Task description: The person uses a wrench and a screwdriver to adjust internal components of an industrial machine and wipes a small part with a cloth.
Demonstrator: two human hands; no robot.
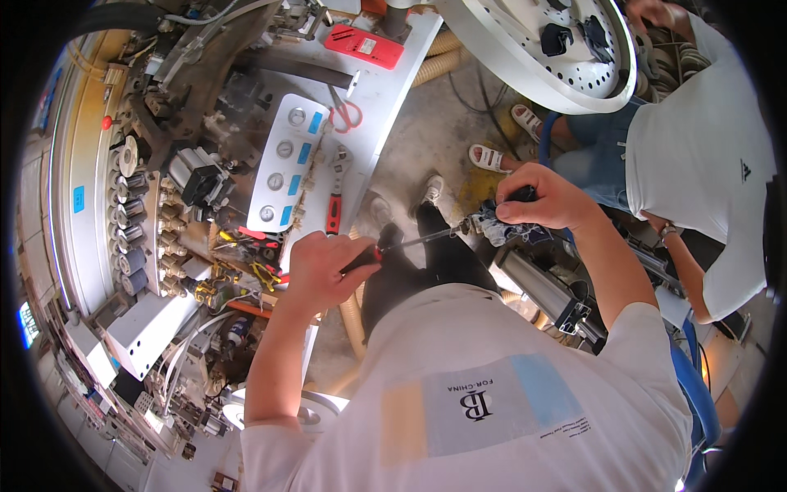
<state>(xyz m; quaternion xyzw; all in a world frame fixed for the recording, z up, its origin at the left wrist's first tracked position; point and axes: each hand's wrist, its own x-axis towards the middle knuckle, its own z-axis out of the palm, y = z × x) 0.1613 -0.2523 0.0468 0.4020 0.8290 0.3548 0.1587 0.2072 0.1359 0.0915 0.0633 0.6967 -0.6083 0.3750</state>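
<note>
My left hand [328, 266] is closed around the red-and-black handle of a screwdriver [366, 259]. Its thin metal shaft points right, toward a crumpled dark-and-whitish bundle [500, 230] below my right hand. My right hand [541, 197] is closed on a small black piece [522, 193] that sticks out between the fingers. The bundle hangs against that hand; whether it is cloth or plastic, and whether the shaft tip touches it, I cannot tell. Both hands are in the air in front of my body, above my legs.
On the white bench to the left are an adjustable wrench [336, 193], red scissors [346, 116], a red box [363, 46] and a gauge panel [277, 164]. A round perforated white tray [566, 82] stands ahead. Another person [697, 156] is at the right. A metal cylinder [533, 283] lies by my right forearm.
</note>
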